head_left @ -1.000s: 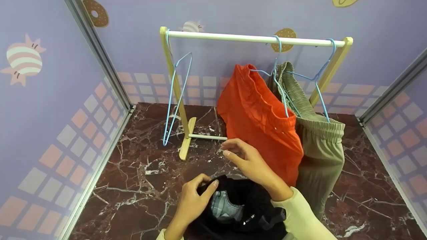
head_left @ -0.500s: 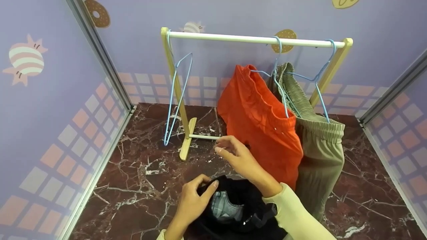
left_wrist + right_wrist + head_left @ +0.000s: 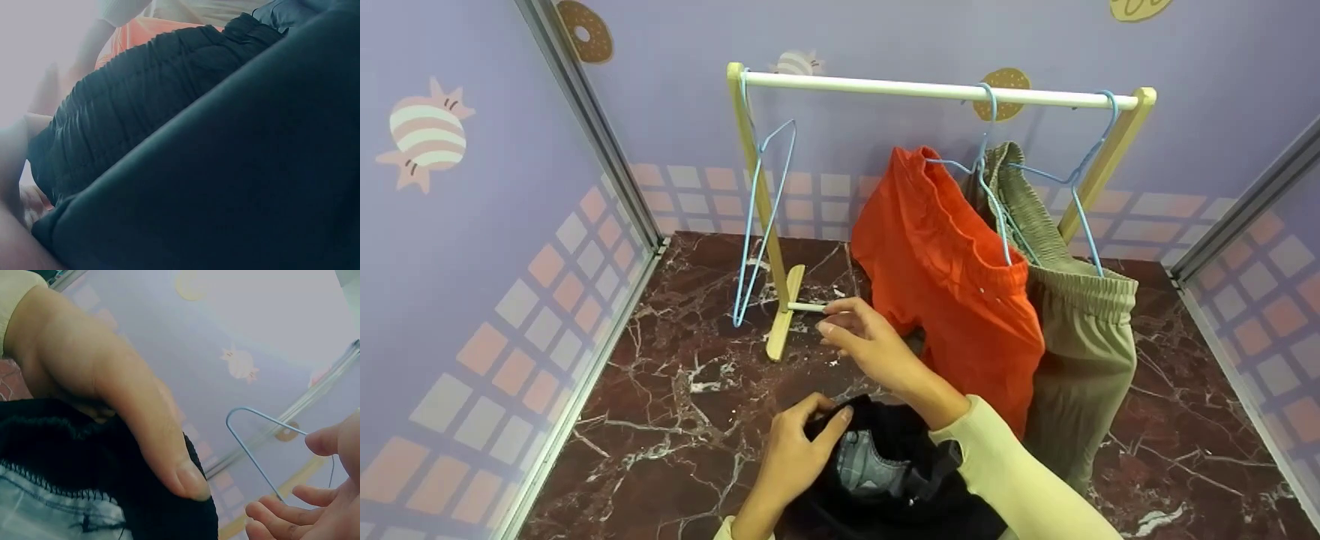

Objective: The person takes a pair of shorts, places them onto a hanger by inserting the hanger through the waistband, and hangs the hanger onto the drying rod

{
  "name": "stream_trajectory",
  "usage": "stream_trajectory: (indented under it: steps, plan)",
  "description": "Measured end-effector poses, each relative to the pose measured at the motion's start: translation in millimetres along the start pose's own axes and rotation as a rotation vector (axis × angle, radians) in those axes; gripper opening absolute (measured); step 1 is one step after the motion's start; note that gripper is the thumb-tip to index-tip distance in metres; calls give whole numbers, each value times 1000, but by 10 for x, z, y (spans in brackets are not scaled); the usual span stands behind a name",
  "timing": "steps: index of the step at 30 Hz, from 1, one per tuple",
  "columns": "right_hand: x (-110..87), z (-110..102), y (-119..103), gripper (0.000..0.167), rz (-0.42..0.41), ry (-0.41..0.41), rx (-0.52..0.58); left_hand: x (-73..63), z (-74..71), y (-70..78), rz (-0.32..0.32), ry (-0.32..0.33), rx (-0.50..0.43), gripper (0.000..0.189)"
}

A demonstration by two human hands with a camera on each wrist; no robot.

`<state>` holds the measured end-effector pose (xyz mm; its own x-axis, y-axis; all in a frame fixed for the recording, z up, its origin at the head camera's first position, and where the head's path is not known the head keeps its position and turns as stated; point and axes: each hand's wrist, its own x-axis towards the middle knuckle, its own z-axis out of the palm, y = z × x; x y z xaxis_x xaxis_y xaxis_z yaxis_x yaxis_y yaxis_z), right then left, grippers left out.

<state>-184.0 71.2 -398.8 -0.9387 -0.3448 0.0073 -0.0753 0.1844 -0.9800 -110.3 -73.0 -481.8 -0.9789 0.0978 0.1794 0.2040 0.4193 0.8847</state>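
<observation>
Black pants (image 3: 900, 499) with a gathered elastic waistband (image 3: 129, 95) lie bunched at the front, a grey lining showing in the waist opening. My left hand (image 3: 799, 450) pinches the waistband's left edge, thumb (image 3: 191, 481) on the inner side. Fingers loosely bent and holding nothing, my right hand (image 3: 877, 352) hovers above and beyond the black pants. Left of it, a bare blue wire hanger (image 3: 750, 240) hangs at the left end of the rack's rail (image 3: 870, 86); the right wrist view has this hanger behind the right hand (image 3: 315, 495).
Orange pants (image 3: 952, 300) and olive pants (image 3: 1080, 337) hang on blue hangers along the rack's right half. The rack's wooden foot (image 3: 784, 315) stands on a dark red marbled surface (image 3: 660, 420). Purple patterned panels enclose the left, back and right sides.
My right hand has moved left and slightly away from me, off the orange pants and nearer the bare hanger. The left hand keeps its hold on the black waistband.
</observation>
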Motion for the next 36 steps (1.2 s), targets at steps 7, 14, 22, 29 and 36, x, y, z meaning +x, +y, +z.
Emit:
stream_trajectory:
  steps: [7,14,22,29,36]
  plan:
    - [84,99,-57,44,26,-23,8,-9,0,-10,9,15,5,17]
    - [198,151,-116,52,103,-45,19,-19,-11,-28,9,27,2,18]
    - [364,177,-187,61,120,-93,45,-35,-60,-26,-34,3,-65,15]
    - [461,259,-259,70,141,-120,50,-80,-159,206,-64,-7,-88,9]
    - [537,352,-291,75,174,-139,82,-122,-229,333,-55,-14,-102,12]
